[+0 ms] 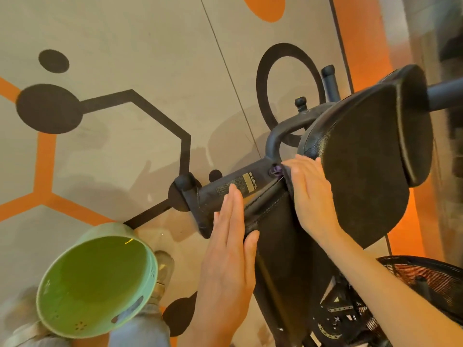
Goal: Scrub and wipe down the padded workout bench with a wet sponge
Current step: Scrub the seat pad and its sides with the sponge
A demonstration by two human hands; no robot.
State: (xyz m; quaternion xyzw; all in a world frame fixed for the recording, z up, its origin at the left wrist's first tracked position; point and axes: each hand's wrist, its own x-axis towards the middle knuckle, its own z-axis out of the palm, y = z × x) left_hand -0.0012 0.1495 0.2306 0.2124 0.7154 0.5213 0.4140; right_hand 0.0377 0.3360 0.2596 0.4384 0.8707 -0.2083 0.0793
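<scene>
Two bare hands rest on the black padded bench (363, 171). Left hand (229, 249) lies flat, fingers straight and unclenched, on the pad edge beside the warning label (246, 184). Right hand (313, 194) presses something purple (276, 170), barely visible. A green bucket (96, 281) stands near.

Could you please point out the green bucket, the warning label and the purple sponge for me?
Bucket (75, 279): head view, on its inner wall above the water.
Warning label (250, 184): head view, on the middle of the gold sticker on the bench frame.
Sponge (276, 169): head view, on the purple bit showing past the right hand's fingertips.
</scene>
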